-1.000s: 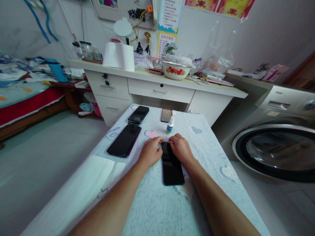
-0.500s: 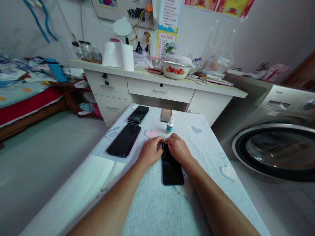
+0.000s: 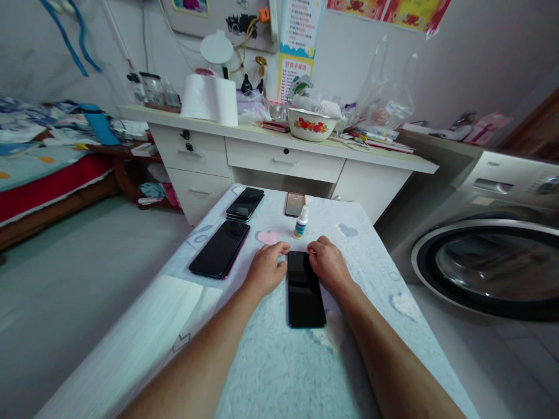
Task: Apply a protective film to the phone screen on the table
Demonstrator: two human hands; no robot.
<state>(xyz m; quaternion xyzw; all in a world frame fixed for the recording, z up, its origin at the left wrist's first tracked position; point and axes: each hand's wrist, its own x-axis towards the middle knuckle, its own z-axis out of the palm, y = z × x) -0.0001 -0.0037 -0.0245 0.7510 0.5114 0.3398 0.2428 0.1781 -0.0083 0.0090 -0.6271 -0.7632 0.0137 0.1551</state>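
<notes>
A black phone (image 3: 305,297) lies face up on the cloth-covered table, its long side pointing away from me. My left hand (image 3: 267,269) rests at its upper left edge, thumb and forefinger a little apart. At the upper right corner is my right hand (image 3: 328,262), its fingers bent together at the phone's edge; anything between them is too small to make out. Just beyond the hands stands a small white spray bottle (image 3: 301,222) with a blue and yellow label.
More phones lie at the left, a large one (image 3: 221,249) and a stack (image 3: 245,203) behind it. A brown phone case (image 3: 295,204) is at the far edge. Beyond stands a white desk (image 3: 283,157); a washing machine (image 3: 489,233) is on the right.
My right hand has moved to the right, from the middle of the phone's top edge to its upper right corner, uncovering more of the screen. My left hand has barely moved.
</notes>
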